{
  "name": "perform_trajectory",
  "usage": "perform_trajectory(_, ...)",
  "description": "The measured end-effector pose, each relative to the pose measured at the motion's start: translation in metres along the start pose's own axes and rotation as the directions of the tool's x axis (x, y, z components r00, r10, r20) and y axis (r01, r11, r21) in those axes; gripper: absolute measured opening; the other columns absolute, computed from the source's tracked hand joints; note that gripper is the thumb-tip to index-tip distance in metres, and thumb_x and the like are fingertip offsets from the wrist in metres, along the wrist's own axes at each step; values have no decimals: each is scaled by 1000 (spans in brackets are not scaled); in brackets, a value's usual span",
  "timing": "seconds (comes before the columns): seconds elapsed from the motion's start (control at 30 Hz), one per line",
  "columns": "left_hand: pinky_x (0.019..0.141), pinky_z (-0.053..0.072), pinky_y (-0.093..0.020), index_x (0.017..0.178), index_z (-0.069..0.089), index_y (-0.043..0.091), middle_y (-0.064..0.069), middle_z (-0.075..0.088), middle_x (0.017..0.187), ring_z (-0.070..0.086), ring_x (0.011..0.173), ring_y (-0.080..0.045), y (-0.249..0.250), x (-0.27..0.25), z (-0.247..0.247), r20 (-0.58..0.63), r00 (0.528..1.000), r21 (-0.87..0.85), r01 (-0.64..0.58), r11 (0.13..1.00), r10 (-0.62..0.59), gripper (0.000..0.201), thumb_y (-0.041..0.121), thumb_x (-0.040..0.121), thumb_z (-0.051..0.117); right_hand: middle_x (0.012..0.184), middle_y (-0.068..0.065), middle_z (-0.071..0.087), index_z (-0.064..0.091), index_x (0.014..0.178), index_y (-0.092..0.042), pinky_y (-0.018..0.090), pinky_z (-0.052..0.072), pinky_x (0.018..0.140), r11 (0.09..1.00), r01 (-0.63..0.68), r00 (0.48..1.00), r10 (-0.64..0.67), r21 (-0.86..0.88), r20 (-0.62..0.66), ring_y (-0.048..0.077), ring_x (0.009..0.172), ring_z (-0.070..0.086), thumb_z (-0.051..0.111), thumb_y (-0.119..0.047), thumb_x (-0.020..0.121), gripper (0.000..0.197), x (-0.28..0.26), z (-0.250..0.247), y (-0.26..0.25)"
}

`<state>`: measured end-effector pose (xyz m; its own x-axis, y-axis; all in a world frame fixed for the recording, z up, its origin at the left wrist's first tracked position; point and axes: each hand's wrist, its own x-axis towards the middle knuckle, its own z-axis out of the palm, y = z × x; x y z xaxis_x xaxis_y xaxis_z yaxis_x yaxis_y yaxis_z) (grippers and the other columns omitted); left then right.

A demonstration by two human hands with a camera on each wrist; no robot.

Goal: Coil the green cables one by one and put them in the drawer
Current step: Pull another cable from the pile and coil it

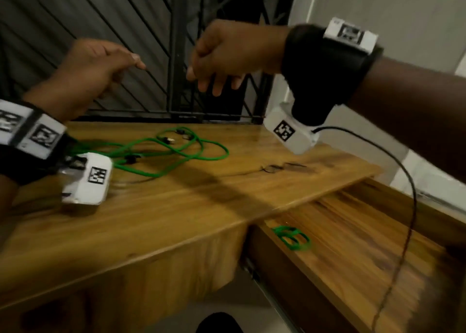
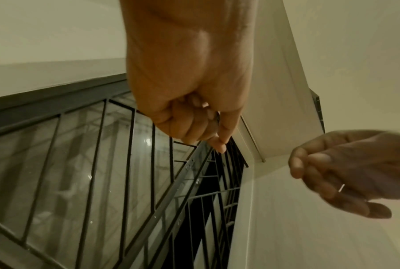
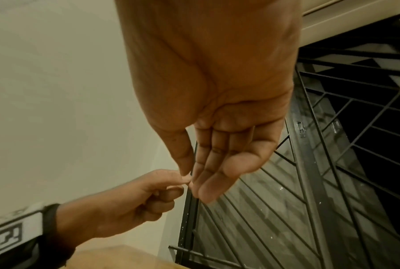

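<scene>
Both raised above the wooden table (image 1: 191,206) and holding nothing: left hand (image 1: 93,70) with fingers curled inward and forefinger poking out, right hand (image 1: 227,55) slack, fingers nearly straight. Below, loose green cables (image 1: 161,153) tangled near the table's far left edge with dark plugs, perhaps two or three, too blurred to count; one coiled green cable (image 1: 292,238) lying in the open drawer (image 1: 365,257) at right. Behind, a black metal grille (image 1: 151,42) over glass, pale wall (image 1: 378,17) beside it.
</scene>
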<state>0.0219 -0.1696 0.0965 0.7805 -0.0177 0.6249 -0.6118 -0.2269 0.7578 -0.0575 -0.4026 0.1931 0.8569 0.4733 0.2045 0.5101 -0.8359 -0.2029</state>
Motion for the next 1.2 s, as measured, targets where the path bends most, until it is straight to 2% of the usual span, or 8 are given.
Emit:
perform_trajectory(0.13, 42, 30, -11, 85, 72, 9, 14, 51, 41, 42, 39, 3, -6, 5, -23, -126, 991, 248, -8, 969, 41, 14, 20, 91, 66, 94, 16, 77, 73, 99, -3, 25, 51, 51, 992, 62, 998, -61, 109, -11, 29, 81, 75, 59, -21, 96, 24, 61, 54, -9)
perform_trajectory(0.3, 73, 46, -24, 80, 78, 14, -2, 74, 78, 66, 79, -9, -18, 11, -52, -214, 977, 488, 108, 866, -1, 17, 31, 81, 77, 88, 1, 70, 68, 89, -16, 15, 44, 43, 943, 5, 995, -38, 332, 95, 11, 65, 65, 60, -15, 96, 11, 109, 128, -6)
perform_trajectory(0.47, 68, 48, -23, 80, 78, 11, 3, 71, 72, 65, 74, -6, -13, 7, -59, -145, 987, 467, 125, 875, -64, 17, 28, 80, 79, 80, -15, 67, 65, 97, -20, 20, 46, 57, 896, -2, 986, -73, 445, 153, 7, 73, 63, 62, -16, 96, 5, 136, 157, -14)
perform_trajectory(0.7, 82, 51, -32, 79, 75, 6, 0, 71, 73, 66, 76, -11, -22, 7, -71, -109, 988, 432, 150, 889, -113, 20, 26, 82, 78, 79, -9, 71, 73, 98, -16, 15, 40, 49, 936, 44, 931, -166, 350, 326, 1, 58, 55, 57, -1, 94, 22, 155, 163, -15)
perform_trajectory(0.83, 90, 54, -40, 79, 76, 7, -8, 74, 82, 70, 86, -18, -26, 10, -74, -115, 985, 451, 166, 877, -127, 20, 27, 80, 80, 95, 5, 68, 76, 102, -21, 25, 36, 60, 937, 35, 853, -209, 347, 479, 11, 70, 56, 74, -16, 86, 17, 161, 172, -7)
perform_trajectory(0.97, 85, 55, -40, 78, 77, 9, -8, 74, 80, 70, 80, -13, -28, 10, -75, -122, 983, 471, 182, 863, -141, 19, 28, 80, 80, 93, 2, 76, 76, 100, -21, 33, 52, 83, 931, 82, 857, -247, 355, 451, 13, 87, 66, 89, -26, 65, 37, 164, 178, -3)
perform_trajectory(1.1, 68, 43, -25, 82, 76, 7, 4, 70, 72, 58, 58, 8, -29, 7, -72, -91, 983, 491, 182, 852, -158, 17, 24, 82, 78, 86, 0, 74, 76, 107, -10, 8, 40, 50, 923, 151, 887, -285, 354, 364, -5, 61, 60, 81, -5, 79, 28, 161, 174, 3)
perform_trajectory(1.2, 76, 46, -25, 86, 76, 7, 4, 73, 79, 64, 74, 0, -30, 6, -71, -58, 982, 500, 184, 847, -179, 15, 22, 83, 77, 86, -3, 76, 79, 101, -14, 22, 53, 76, 891, 242, 915, -341, 385, 216, 3, 79, 67, 76, -6, 84, 18, 162, 175, 8)
